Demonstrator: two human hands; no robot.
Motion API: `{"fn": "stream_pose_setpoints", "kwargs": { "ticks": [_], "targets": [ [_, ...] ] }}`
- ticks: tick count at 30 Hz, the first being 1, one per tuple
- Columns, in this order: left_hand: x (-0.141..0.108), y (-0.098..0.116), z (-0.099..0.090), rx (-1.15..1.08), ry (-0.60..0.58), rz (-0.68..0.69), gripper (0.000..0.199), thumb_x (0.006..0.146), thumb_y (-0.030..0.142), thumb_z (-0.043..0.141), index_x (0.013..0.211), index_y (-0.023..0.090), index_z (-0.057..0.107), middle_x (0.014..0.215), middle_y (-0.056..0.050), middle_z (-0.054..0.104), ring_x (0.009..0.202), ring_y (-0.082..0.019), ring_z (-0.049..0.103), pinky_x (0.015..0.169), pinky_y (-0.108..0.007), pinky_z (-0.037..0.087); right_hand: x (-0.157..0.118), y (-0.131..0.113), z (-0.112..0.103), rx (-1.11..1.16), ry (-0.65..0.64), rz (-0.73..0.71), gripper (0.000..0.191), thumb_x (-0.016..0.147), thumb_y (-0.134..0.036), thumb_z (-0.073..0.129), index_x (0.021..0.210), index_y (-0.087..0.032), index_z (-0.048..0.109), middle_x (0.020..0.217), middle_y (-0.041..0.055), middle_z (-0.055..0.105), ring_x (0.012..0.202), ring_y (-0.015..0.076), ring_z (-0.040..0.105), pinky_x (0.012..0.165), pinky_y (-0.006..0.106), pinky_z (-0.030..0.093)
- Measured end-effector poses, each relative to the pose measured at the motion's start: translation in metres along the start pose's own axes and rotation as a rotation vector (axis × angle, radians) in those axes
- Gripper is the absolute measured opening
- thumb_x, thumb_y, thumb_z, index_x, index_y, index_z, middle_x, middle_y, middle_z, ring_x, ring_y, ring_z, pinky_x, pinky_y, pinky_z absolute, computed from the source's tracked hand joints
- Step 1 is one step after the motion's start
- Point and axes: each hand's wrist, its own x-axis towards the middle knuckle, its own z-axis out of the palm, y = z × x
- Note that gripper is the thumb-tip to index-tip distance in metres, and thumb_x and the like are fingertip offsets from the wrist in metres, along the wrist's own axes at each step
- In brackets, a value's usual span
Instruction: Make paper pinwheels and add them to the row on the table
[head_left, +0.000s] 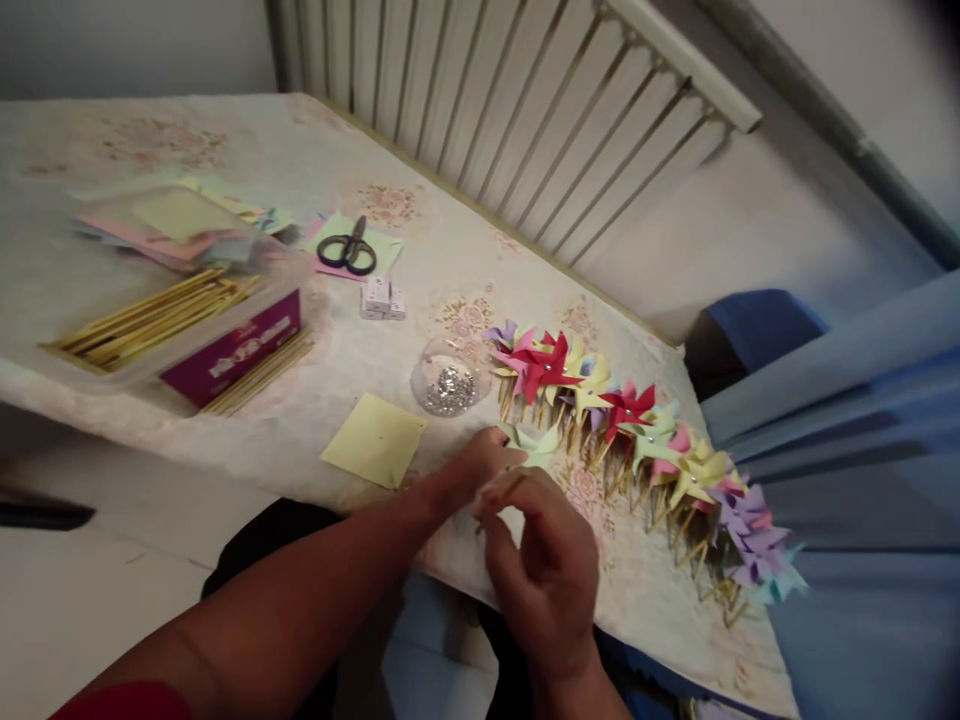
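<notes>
My left hand (491, 455) is closed on a pale green paper pinwheel (538, 447), whose folded blades stick out past the fingers. Just in front of it my right hand (551, 565) makes a pinch, thumb and forefinger together; whatever is between the tips is too small and blurred to name. A clear round dish (422, 380) of small shiny metal pieces (452, 388) stands beyond my left hand. To the left of that hand lies a square yellow paper (373, 440). A long row of finished pinwheels (651, 435) on sticks runs along the right side.
On the left, a clear plastic box (255, 310) holds wooden sticks (150, 325), with more sticks (259, 375) beside it. Dark-handled scissors (349, 250) rest on paper squares near small white boxes (381, 300). A slatted panel (450, 110) borders the flowered tablecloth (300, 130); blue curtains (847, 450) hang right.
</notes>
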Motion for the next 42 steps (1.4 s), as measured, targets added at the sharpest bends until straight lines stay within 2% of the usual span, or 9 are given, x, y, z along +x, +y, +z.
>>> {"fn": "stream_pose_setpoints", "kwargs": {
  "ticks": [3, 7, 11, 14, 20, 29, 32, 38, 42],
  "targets": [
    [0.006, 0.004, 0.004, -0.085, 0.002, -0.034, 0.016, 0.058, 0.022, 0.067, 0.070, 0.014, 0.061, 0.065, 0.001, 0.061, 0.060, -0.010, 0.051, 0.057, -0.023, 0.039, -0.013, 0.025, -0.029, 0.049, 0.233, 0.134, 0.011, 0.084, -0.012, 0.058, 0.084, -0.022, 0.063, 0.079, -0.0003, 0.062, 0.075, 0.0151, 0.061, 0.069, 0.030, 0.050],
    [0.013, -0.002, 0.006, -0.102, 0.018, -0.068, 0.026, 0.058, 0.029, 0.074, 0.076, 0.013, 0.065, 0.069, -0.002, 0.066, 0.065, -0.014, 0.059, 0.063, -0.025, 0.043, -0.019, 0.077, -0.057, 0.142, 0.529, 0.363, 0.005, 0.083, -0.024, 0.063, 0.082, -0.020, 0.060, 0.075, -0.0014, 0.061, 0.067, 0.0130, 0.060, 0.062, 0.026, 0.048],
    [0.019, -0.010, 0.000, -0.152, 0.045, -0.099, 0.029, 0.057, 0.028, 0.078, 0.080, 0.013, 0.067, 0.071, -0.002, 0.068, 0.066, -0.016, 0.062, 0.063, -0.026, 0.046, -0.016, 0.129, -0.072, 0.242, 0.582, 0.505, 0.016, 0.074, -0.027, 0.068, 0.086, -0.017, 0.062, 0.063, -0.0060, 0.057, 0.056, 0.0106, 0.056, 0.055, 0.023, 0.044],
    [0.022, -0.012, -0.002, -0.128, 0.060, -0.105, 0.028, 0.060, 0.028, 0.079, 0.081, 0.013, 0.068, 0.072, -0.002, 0.070, 0.062, -0.014, 0.061, 0.061, -0.024, 0.045, -0.012, 0.151, -0.075, 0.347, 0.552, 0.563, 0.026, 0.068, -0.024, 0.066, 0.093, -0.017, 0.063, 0.058, -0.0096, 0.054, 0.051, 0.0093, 0.054, 0.053, 0.022, 0.042],
    [0.022, -0.009, 0.000, -0.127, 0.057, -0.122, 0.024, 0.058, 0.027, 0.081, 0.075, 0.016, 0.068, 0.071, -0.002, 0.071, 0.070, -0.018, 0.065, 0.069, -0.028, 0.051, -0.008, 0.157, -0.073, 0.387, 0.544, 0.598, 0.022, 0.067, -0.021, 0.060, 0.088, -0.018, 0.062, 0.053, -0.0107, 0.052, 0.050, 0.0098, 0.054, 0.054, 0.022, 0.043],
    [0.024, -0.012, -0.003, -0.139, 0.034, -0.128, 0.034, 0.057, 0.028, 0.083, 0.085, 0.013, 0.071, 0.074, -0.004, 0.072, 0.071, -0.018, 0.067, 0.071, -0.029, 0.052, -0.007, 0.160, -0.072, 0.366, 0.587, 0.618, 0.009, 0.072, -0.028, 0.061, 0.075, -0.019, 0.060, 0.057, -0.0053, 0.062, 0.051, 0.0108, 0.056, 0.054, 0.024, 0.045],
    [0.024, -0.012, -0.003, -0.144, 0.026, -0.129, 0.033, 0.057, 0.029, 0.084, 0.083, 0.012, 0.071, 0.074, -0.004, 0.072, 0.071, -0.018, 0.067, 0.072, -0.029, 0.052, -0.007, 0.163, -0.070, 0.384, 0.594, 0.577, 0.012, 0.073, -0.027, 0.061, 0.081, -0.018, 0.062, 0.063, -0.0029, 0.067, 0.051, 0.0098, 0.056, 0.055, 0.024, 0.046],
    [0.021, -0.007, 0.000, -0.139, 0.008, -0.132, 0.028, 0.060, 0.029, 0.083, 0.080, 0.013, 0.072, 0.074, -0.005, 0.073, 0.072, -0.017, 0.066, 0.072, -0.027, 0.052, -0.005, 0.168, -0.066, 0.515, 0.629, 0.552, 0.027, 0.073, -0.027, 0.063, 0.100, -0.021, 0.063, 0.083, -0.0015, 0.070, 0.050, 0.0056, 0.049, 0.044, 0.018, 0.033],
    [0.021, -0.008, -0.001, -0.128, 0.024, -0.134, 0.027, 0.060, 0.028, 0.082, 0.080, 0.013, 0.072, 0.075, -0.005, 0.073, 0.071, -0.017, 0.066, 0.071, -0.028, 0.052, -0.005, 0.167, -0.068, 0.496, 0.662, 0.618, 0.028, 0.076, -0.032, 0.063, 0.101, -0.019, 0.064, 0.074, -0.0026, 0.069, 0.044, 0.0044, 0.042, 0.040, 0.018, 0.028]
  ]
}}
